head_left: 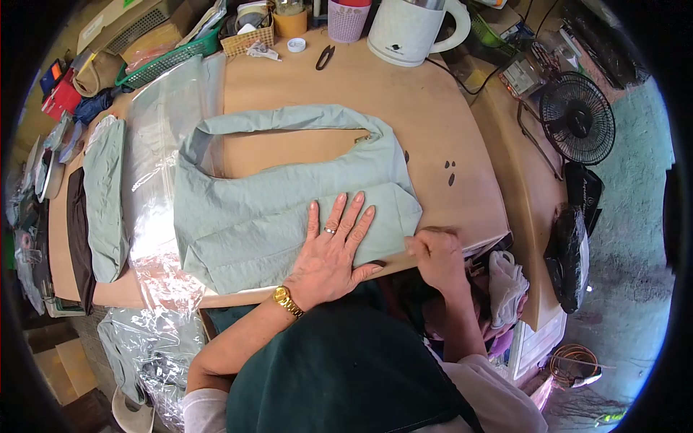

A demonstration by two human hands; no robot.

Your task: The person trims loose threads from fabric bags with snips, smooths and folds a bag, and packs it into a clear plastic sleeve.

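A pale green fabric shoulder bag [238, 224] lies flat on the brown tabletop, its wide strap looped toward the far side. My left hand [332, 249] rests on the bag's lower front with the fingers spread and the palm down. By the bag's lower right corner, at the table's near edge, my right hand [438, 260] has its fingers curled together. Whatever may be pinched between those fingertips is hidden or too small to name. Part of a metal fitting [362, 138] shows where the strap meets the bag's upper right.
Clear plastic sheeting [151, 159] lies left of the bag, beside a folded pale green fabric piece [107, 202] and a dark strip [79, 238]. Small black thread snips [325, 58], a white kettle [408, 32] and baskets stand or lie at the back. A black fan [577, 119] is at right.
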